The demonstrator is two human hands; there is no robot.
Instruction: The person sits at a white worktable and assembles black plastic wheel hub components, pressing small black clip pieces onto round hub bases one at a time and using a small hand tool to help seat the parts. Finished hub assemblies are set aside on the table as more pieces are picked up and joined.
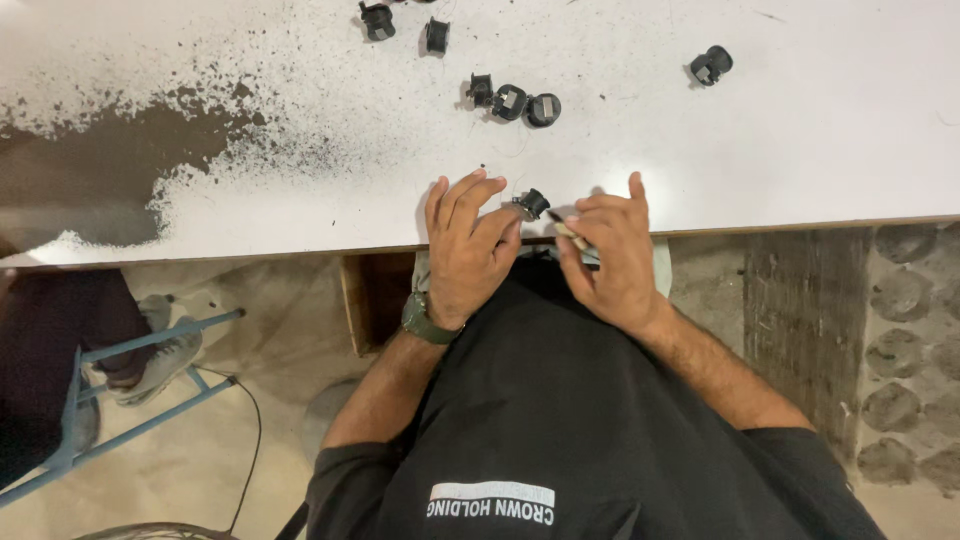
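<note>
Two hands close together at near table edge [800, 225]: left hand [468, 250] pinching small black part [532, 203], right hand [612, 255] gripping thin tool [570, 232]. Could slip off edge, judging by loose fingertip hold.

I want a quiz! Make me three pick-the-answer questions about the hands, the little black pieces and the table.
1. Where is the small black part that the left hand pinches?
A. At the table's near edge
B. On the floor
C. On the blue stool

2. How many loose black parts lie farther out on the white table?
A. Two
B. Six
C. Ten

3. What does the left wrist wear?
A. Nothing
B. A red band
C. A dark watch

Answers: 1 A, the part sits between both hands at the table edge, with the right hand beside it. 2 B, two lie at the top, three in a cluster and one off to the right. 3 C, a dark watch wraps the wrist.
</note>
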